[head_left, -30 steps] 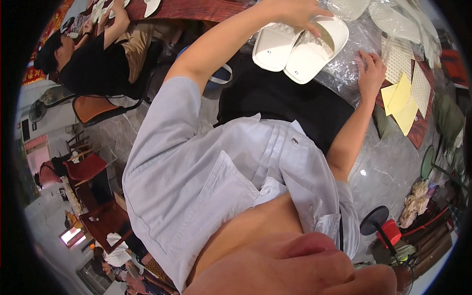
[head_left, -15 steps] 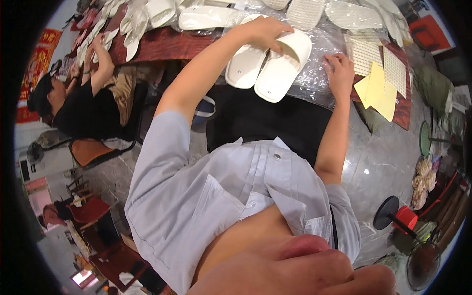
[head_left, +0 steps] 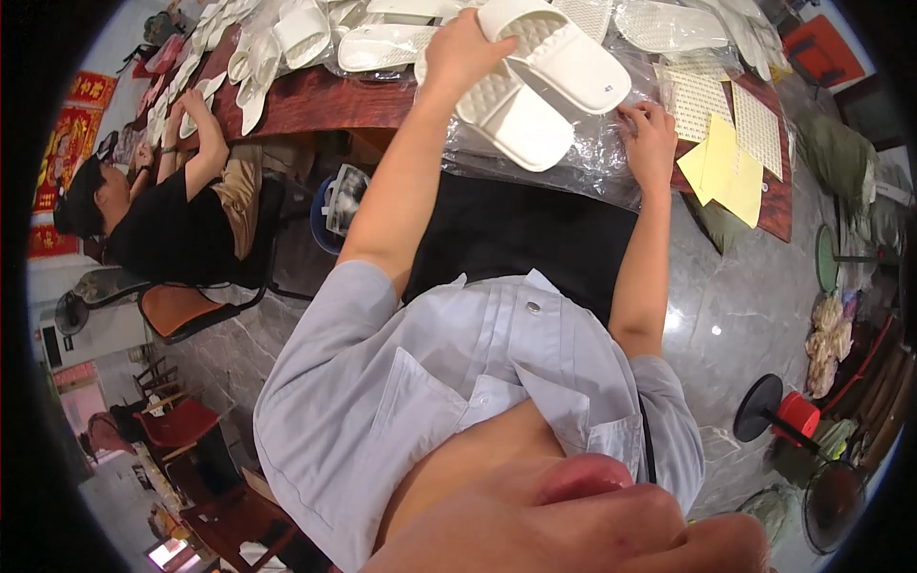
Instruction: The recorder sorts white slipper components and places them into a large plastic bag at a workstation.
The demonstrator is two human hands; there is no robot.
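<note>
My left hand (head_left: 465, 59) is closed on the edge of a white slipper (head_left: 573, 59), its fingers at the strap end and the sole end pointing right and toward me. Under it, at a slant, lies a second white slipper (head_left: 523, 122), partly covered by the first one and by my hand. Crinkled clear plastic (head_left: 602, 158) spreads beneath the pair near the table's front edge. My right hand (head_left: 651, 143) rests on the plastic to the right of the slippers, fingers bent onto its edge; its fingertips are partly hidden.
Sticker sheets (head_left: 702, 100) and yellow papers (head_left: 723, 170) lie at the table's right end. More white slippers (head_left: 387, 46) in clear plastic line the back. At left a person in black (head_left: 172, 224) sits handling slippers. A blue bin (head_left: 323, 218) stands below the table.
My left hand has moved up and left. The held slipper has been lifted and swung across the other, which now lies turned beneath it. My right hand stays on the plastic.
</note>
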